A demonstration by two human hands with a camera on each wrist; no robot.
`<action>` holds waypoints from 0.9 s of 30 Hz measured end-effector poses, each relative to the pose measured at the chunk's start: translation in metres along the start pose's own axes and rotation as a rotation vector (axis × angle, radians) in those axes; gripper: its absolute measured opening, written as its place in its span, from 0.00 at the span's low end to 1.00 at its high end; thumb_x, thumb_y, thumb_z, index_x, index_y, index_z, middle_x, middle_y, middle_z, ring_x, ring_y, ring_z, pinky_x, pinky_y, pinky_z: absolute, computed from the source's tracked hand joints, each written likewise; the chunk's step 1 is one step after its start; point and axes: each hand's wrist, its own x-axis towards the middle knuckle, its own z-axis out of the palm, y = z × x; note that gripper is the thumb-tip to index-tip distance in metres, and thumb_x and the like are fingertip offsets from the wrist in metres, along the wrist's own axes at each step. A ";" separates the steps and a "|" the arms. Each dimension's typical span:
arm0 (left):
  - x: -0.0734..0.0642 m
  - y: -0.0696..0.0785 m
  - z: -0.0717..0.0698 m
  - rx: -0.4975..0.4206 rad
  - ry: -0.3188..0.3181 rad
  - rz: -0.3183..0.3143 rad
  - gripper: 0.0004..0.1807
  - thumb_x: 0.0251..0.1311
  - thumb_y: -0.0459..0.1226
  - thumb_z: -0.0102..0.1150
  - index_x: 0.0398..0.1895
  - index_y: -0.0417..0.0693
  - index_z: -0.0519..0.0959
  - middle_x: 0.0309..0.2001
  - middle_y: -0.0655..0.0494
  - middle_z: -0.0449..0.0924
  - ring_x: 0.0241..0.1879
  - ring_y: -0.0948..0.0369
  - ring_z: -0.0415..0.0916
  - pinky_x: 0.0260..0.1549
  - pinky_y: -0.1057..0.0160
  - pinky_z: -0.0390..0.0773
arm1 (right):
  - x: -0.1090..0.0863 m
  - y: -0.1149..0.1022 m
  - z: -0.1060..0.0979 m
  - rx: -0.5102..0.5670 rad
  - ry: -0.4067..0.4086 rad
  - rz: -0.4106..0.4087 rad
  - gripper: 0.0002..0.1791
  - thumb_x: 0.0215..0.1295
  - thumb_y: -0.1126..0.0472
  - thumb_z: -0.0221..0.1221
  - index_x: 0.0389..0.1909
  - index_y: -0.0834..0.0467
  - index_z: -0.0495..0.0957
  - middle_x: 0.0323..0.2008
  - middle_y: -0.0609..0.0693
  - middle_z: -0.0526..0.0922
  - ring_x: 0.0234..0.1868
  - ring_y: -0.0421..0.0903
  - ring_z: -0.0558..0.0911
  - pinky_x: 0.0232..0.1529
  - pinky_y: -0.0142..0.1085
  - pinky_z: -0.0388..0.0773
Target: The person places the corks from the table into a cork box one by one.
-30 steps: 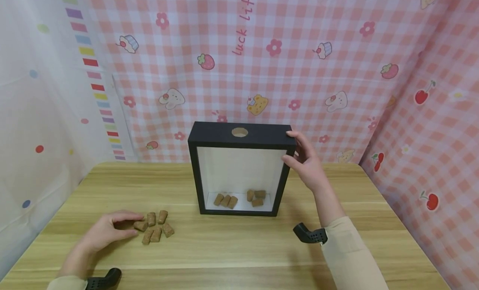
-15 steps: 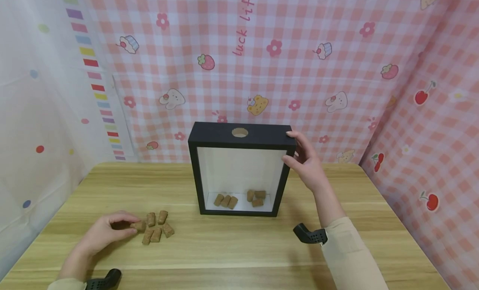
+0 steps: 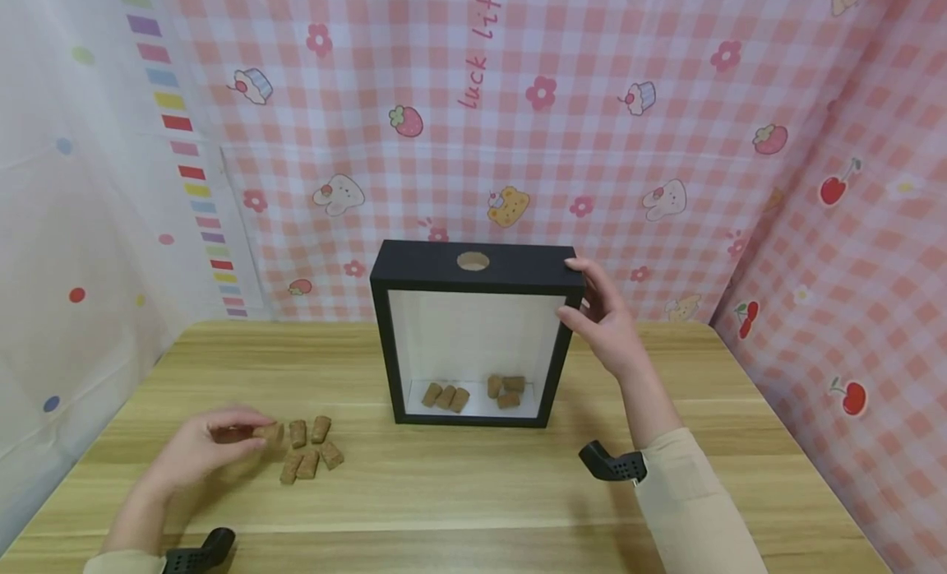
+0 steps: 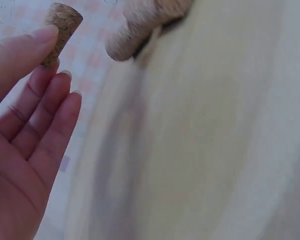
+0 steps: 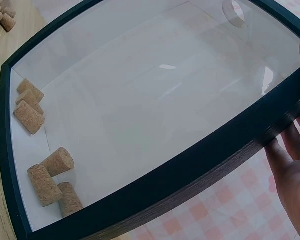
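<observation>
Far left, a white cloth with coloured dots (image 3: 81, 344) hangs beside the wood counter (image 3: 444, 483). Left hand (image 3: 198, 449) pinches one cork (image 4: 65, 24) between thumb and fingers, just beside the loose corks. Five loose corks (image 3: 307, 464) sit in a small cluster on the counter, left of the box. Black box (image 3: 418, 261) stands upright mid-counter, clear front, white inside, round hole (image 3: 473, 261) in top. Inside, on its floor: three corks in a leaning row (image 3: 445, 397) at left, three more in a bunch (image 3: 514, 384) at right. Right hand (image 3: 608, 327) grips the box's upper right corner, thumb on front frame. Pink checked cloth (image 3: 473, 163) behind; beige sleeve (image 3: 695, 496) at right.
</observation>
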 end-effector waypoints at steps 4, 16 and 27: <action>0.006 0.008 0.001 -0.004 0.010 0.017 0.14 0.56 0.27 0.69 0.47 0.39 0.84 0.43 0.62 0.83 0.41 0.69 0.78 0.42 0.74 0.77 | 0.000 0.001 0.000 0.004 0.001 -0.003 0.33 0.63 0.78 0.58 0.65 0.47 0.71 0.65 0.51 0.68 0.58 0.48 0.70 0.52 0.31 0.74; 0.030 0.039 0.003 -0.151 0.017 0.083 0.14 0.58 0.22 0.65 0.48 0.32 0.83 0.45 0.57 0.80 0.42 0.66 0.77 0.39 0.71 0.80 | 0.000 0.001 0.001 0.001 0.002 -0.006 0.34 0.63 0.79 0.58 0.65 0.46 0.72 0.64 0.51 0.69 0.57 0.48 0.70 0.52 0.32 0.74; 0.056 0.079 -0.001 -0.128 0.006 0.163 0.15 0.59 0.23 0.64 0.50 0.30 0.82 0.46 0.58 0.80 0.41 0.64 0.79 0.34 0.68 0.81 | 0.000 0.001 0.000 -0.005 0.008 -0.004 0.34 0.63 0.79 0.58 0.65 0.46 0.72 0.65 0.51 0.69 0.57 0.47 0.70 0.51 0.31 0.74</action>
